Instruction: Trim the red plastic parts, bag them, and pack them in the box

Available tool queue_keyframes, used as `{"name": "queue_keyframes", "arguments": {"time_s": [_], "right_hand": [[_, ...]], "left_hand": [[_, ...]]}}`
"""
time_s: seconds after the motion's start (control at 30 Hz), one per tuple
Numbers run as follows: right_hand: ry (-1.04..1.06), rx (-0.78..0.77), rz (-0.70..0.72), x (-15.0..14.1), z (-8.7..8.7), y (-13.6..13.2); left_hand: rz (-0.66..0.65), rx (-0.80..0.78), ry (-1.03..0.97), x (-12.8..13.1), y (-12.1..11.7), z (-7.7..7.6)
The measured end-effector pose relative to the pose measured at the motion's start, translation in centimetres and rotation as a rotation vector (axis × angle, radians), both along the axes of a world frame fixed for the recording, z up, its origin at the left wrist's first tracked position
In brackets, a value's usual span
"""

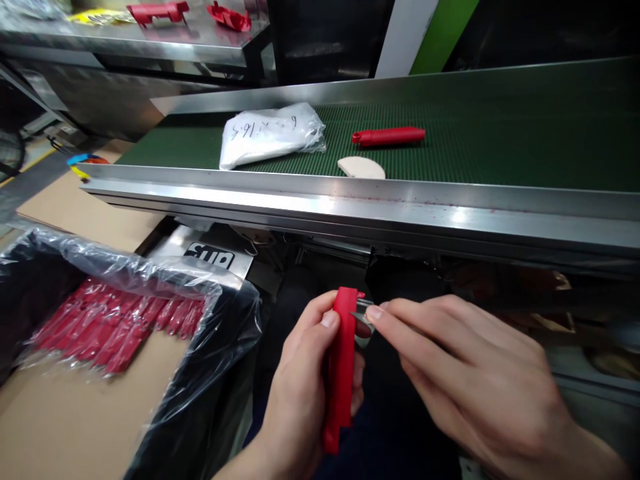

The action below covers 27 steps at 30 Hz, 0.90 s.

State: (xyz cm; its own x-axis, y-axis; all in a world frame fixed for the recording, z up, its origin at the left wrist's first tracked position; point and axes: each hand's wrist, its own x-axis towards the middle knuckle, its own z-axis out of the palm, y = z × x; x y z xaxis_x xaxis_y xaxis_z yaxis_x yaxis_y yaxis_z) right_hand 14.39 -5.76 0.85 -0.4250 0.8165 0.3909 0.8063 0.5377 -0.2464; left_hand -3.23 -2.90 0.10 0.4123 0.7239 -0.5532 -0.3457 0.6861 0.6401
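My left hand (305,373) is wrapped round a long red plastic part (344,353), which stands nearly upright above my lap. Between the thumb and fingers of my right hand (465,360) is a small pointed metal blade (361,316). Its tip touches, or lies very close to, the upper right edge of the red part. Most of the blade's grip end is hidden by my fingers. Ahead, on the green conveyor belt (475,153), lies a similar red plastic part (389,137).
Beside that part are a white plastic-wrapped packet (270,135) with handwriting and a pale half-round piece (362,167). The conveyor's metal rim (310,193) runs across in front of me. At left, a plastic-lined box (200,387) holds several red parts (115,327). More red pieces (159,12) lie on a metal table (215,43).
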Motion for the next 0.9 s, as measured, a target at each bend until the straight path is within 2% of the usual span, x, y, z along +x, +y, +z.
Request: {"name": "queue_keyframes", "arguments": {"time_s": [0.13, 0.33, 0.47, 0.6, 0.73, 0.9], "right_hand": [[-0.028, -0.014, 0.028, -0.3, -0.1, -0.6], [-0.032, 0.048, 0.061, -1.2, 0.3, -1.1], [-0.038, 0.082, 0.071, -2.1, 0.2, -1.3], [0.003, 0.068, 0.095, -2.5, 0.1, -1.7], [0.123, -0.001, 0.073, -1.4, 0.5, -1.6], [0.135, 0.048, -0.024, 0.3, 0.8, 0.2]], "left_hand": [[0.039, 0.017, 0.011, 0.0, 0.4, 0.2], [0.030, 0.100, 0.028, -0.1, 1.3, 0.1], [0.081, 0.169, 0.022, -0.1, 1.9, 0.1], [0.127, 0.126, -0.051, 0.1, 2.6, 0.4], [0.174, 0.112, -0.090, 0.2, 3.1, 0.7], [0.048, 0.140, -0.037, -0.2, 2.1, 1.1]]}}
